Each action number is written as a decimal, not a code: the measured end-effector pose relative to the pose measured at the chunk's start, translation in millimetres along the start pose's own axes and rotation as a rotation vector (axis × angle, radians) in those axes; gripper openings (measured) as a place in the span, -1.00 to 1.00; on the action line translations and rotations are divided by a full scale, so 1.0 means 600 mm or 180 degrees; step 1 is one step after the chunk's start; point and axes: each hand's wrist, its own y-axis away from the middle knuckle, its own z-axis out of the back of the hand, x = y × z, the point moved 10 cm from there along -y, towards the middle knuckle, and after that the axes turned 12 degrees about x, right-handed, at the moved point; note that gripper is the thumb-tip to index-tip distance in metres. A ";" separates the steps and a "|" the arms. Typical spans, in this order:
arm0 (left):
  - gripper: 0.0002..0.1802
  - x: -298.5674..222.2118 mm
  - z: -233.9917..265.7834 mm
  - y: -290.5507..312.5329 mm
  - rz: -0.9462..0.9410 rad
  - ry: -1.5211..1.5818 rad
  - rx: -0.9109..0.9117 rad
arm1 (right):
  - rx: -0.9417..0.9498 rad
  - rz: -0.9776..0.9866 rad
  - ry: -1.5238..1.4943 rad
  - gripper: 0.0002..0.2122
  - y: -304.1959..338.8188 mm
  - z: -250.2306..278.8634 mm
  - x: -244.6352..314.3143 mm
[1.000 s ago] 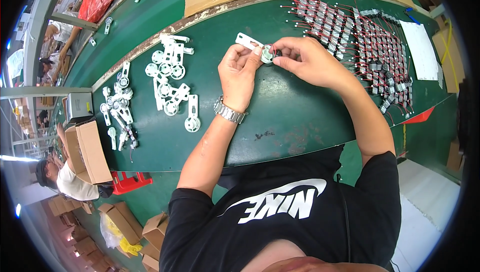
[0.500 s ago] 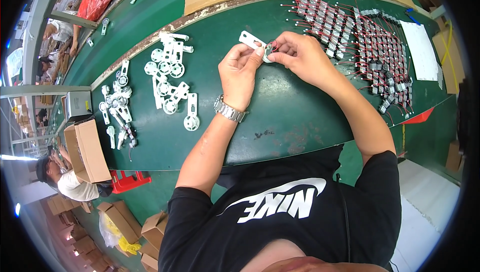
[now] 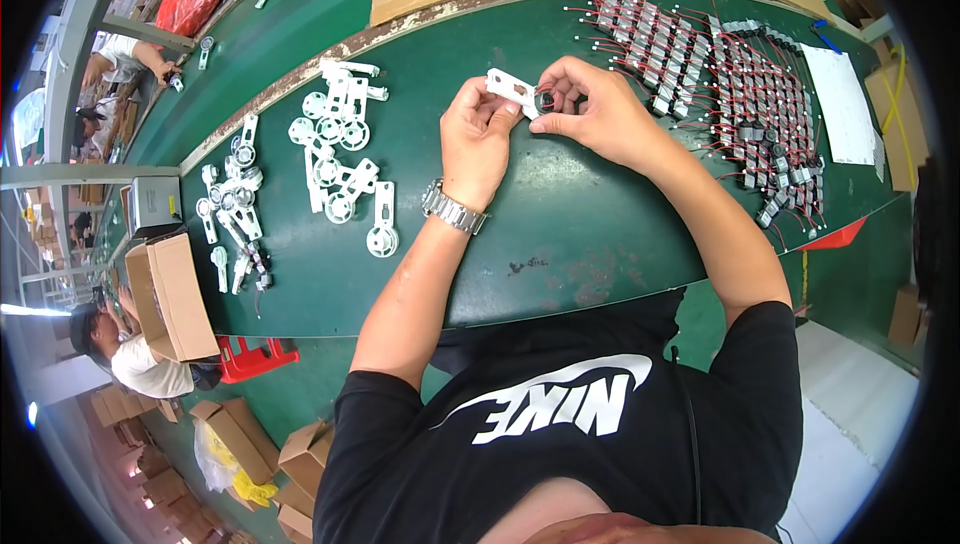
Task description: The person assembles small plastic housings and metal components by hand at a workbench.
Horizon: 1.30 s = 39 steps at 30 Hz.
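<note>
Above the middle of the green table, my left hand (image 3: 478,134) pinches a white plastic housing (image 3: 510,87) shaped like a flat arm with cut-outs and a round end. My right hand (image 3: 595,112) is closed at the round end, thumb and fingers about a small black part (image 3: 545,101) with thin wires. My fingers partly hide where the black part meets the housing. Left of my hands lie several loose white housings (image 3: 340,124), and a second cluster (image 3: 232,199) of them sits further left.
Rows of small silver-and-black motors (image 3: 650,44) with red wires cover the right of the table. Beside them lie a white sheet (image 3: 840,104) and a blue pen (image 3: 826,36). A cardboard box (image 3: 172,299) stands at the left edge. Co-workers sit along the left side.
The housing in my hands has turned slightly and its flat arm has shifted a little right. My right fingers have spread somewhat, and the black part shows more plainly.
</note>
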 end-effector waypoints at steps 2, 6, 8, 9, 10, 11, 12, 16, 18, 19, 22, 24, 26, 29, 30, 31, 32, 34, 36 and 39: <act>-0.81 0.001 0.002 -0.001 -0.0006 -0.0011 -0.0058 | -0.0057 0.0055 0.0021 -0.61 0.001 0.000 0.000; -0.89 -0.022 -0.001 -0.001 -0.0290 -0.0763 -0.0040 | -0.0170 0.0082 0.0106 -0.62 0.001 0.001 -0.003; -0.92 -0.043 -0.002 0.003 -0.0467 -0.1285 -0.0080 | -0.0155 0.0080 0.0189 -0.63 0.001 0.004 0.004; -0.93 -0.047 -0.003 0.002 -0.0416 -0.1381 -0.0076 | -0.0148 0.0076 0.0276 -0.64 0.002 0.005 0.007; -0.94 -0.049 -0.004 0.002 -0.0364 -0.1477 -0.0073 | -0.0149 0.0074 0.0276 -0.64 0.002 0.004 0.007; -0.94 -0.050 -0.005 0.002 -0.0364 -0.1476 -0.0070 | -0.0177 0.0199 0.0324 -0.65 0.002 0.003 0.013; -0.93 -0.059 -0.009 0.004 -0.0465 -0.1754 -0.0086 | -0.0209 0.0322 0.0375 -0.65 0.004 0.002 0.018; -0.92 -0.080 -0.026 0.011 -0.0637 -0.2783 -0.0050 | -0.0272 0.0464 0.0469 -0.67 0.007 0.000 0.026; -0.92 -0.074 -0.018 0.011 -0.0569 -0.2668 -0.0115 | -0.0330 0.0464 0.0537 -0.70 0.007 0.002 0.032; -0.91 -0.070 -0.012 0.011 -0.0506 -0.2547 -0.0175 | -0.0329 0.0466 0.0538 -0.70 0.007 0.000 0.031; -0.89 -0.069 0.004 0.011 -0.0412 -0.2120 -0.0361 | -0.0482 0.0599 0.0575 -0.72 0.011 0.005 0.033; -0.88 -0.071 0.007 0.010 -0.0321 -0.2066 -0.0370 | -0.0557 0.0919 0.0720 -0.72 0.018 0.005 0.053; -0.86 -0.069 0.011 0.010 -0.0209 -0.2073 -0.0397 | -0.0543 0.0931 0.0658 -0.73 0.025 0.004 0.065; -0.83 -0.060 0.015 0.008 -0.0285 -0.1939 -0.0165 | -0.0568 0.1036 0.0667 -0.75 0.033 0.000 0.090; -0.83 -0.066 0.011 0.007 -0.0284 -0.1938 -0.0163 | -0.0624 0.1104 0.0747 -0.74 0.036 0.001 0.096; -0.80 -0.060 0.007 0.003 -0.0216 -0.1124 -0.0008 | -0.0625 0.1103 0.0746 -0.74 0.036 0.002 0.095; -0.76 -0.057 -0.002 -0.001 -0.0146 -0.0310 0.0145 | -0.0744 0.1163 0.0816 -0.74 0.039 0.006 0.098; -0.77 -0.054 -0.009 -0.003 0.0041 0.0045 0.0333 | -0.0885 0.1201 0.0896 -0.74 0.044 0.014 0.099; -0.75 -0.036 -0.014 -0.003 0.0234 0.1118 0.0431 | -0.1005 0.1200 0.0779 -0.73 0.046 0.023 0.098; -0.71 -0.039 -0.018 -0.003 0.0226 0.1365 0.0484 | -0.1062 0.0915 0.0878 -0.72 0.044 0.027 0.089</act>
